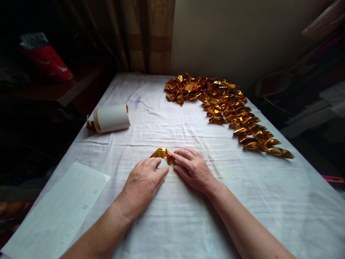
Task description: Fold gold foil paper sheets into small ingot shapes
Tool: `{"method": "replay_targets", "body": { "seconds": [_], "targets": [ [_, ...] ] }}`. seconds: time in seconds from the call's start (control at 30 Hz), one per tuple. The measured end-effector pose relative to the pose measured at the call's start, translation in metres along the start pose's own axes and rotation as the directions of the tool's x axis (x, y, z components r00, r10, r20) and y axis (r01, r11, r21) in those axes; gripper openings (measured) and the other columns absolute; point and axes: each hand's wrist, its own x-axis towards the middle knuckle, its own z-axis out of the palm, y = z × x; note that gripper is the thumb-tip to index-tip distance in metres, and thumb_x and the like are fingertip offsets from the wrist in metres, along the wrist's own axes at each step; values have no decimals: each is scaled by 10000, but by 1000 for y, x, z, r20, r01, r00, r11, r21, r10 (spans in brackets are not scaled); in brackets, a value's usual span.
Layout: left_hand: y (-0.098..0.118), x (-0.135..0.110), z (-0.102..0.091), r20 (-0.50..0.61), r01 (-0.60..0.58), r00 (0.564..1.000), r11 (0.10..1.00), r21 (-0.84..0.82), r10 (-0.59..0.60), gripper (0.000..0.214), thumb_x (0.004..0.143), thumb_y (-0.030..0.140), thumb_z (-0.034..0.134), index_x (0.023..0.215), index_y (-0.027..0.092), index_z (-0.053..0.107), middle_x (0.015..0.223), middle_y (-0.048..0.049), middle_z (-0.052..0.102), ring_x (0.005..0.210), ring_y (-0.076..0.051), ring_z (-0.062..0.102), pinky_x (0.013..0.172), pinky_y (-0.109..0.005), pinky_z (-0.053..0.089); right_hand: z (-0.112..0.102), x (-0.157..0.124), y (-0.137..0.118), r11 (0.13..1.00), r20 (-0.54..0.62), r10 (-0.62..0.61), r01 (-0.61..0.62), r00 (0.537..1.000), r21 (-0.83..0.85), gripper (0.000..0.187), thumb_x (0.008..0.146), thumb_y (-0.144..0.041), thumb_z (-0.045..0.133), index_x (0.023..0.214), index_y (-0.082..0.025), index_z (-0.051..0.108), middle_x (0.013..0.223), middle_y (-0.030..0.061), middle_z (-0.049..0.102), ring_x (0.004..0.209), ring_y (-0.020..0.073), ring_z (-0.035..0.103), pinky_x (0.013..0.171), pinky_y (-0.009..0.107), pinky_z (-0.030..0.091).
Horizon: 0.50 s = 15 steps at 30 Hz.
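Note:
Between my hands, at the middle of the white cloth, is a piece of gold foil paper [162, 152], partly folded and bent into an arch. My left hand [144, 177] grips its left end, the thumb and fingers closed at the edge. My right hand [192, 167] has its fingers closed on the right end, where the foil is creased and twisted. The fingers hide parts of both ends. Beyond, at the back right, lie many folded gold foil pieces [215, 90], piled and lined up in overlapping rows.
A white paper roll [113, 118] with gold foil inside and a band around it lies at left. A printed sheet [59, 212] rests at the near left on the cloth [167, 230]. A red packet [48, 61] stands on a dark side surface. A curtain [145, 36] hangs behind.

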Motion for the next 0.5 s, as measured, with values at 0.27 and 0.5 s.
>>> {"method": "replay_targets", "body": {
  "seconds": [0.27, 0.5],
  "targets": [
    [-1, -1, 1, 15, 16, 1000, 1000, -19, -15, 241, 942, 272, 536, 1150, 281, 659, 1186, -70, 637, 1088, -248, 591, 942, -420, 508, -2, -5, -12, 994, 12, -5, 6, 1000, -105, 246, 932, -344, 574, 1134, -312, 711, 1430, 111, 510, 1317, 302, 442, 1014, 482, 374],
    [-1, -2, 2, -13, 6, 1000, 1000, -3, -6, 245, 945, 285, 531, 1150, 284, 665, 1196, -78, 638, 1088, -253, 594, 937, -429, 514, -1, -9, -10, 985, -59, 77, -85, 995, -153, 233, 932, -324, 567, 1098, -320, 731, 1384, 111, 557, 1299, 305, 469, 999, 486, 385]
  ]
}}
